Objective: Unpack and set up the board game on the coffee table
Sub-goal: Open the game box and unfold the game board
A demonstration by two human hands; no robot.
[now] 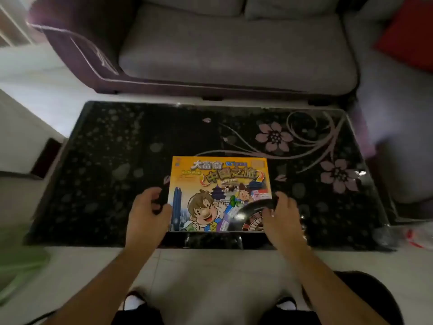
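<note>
A closed board game box (pixel 220 184), orange-yellow with cartoon figures on its lid, lies flat near the front edge of the black glass coffee table (pixel 117 160). My left hand (pixel 148 207) grips the box's left side, its thumb at the edge and its fingers curled beside it. My right hand (pixel 280 214) grips the lower right corner, with the fingers curled over the right edge and covering part of the lid's picture.
A grey and purple sofa (pixel 234 43) stands just behind the table, with a red cushion (pixel 407 36) at the far right. A plastic bag (pixel 419 235) lies by the table's right front corner. Something green (pixel 18 261) lies on the floor at the left.
</note>
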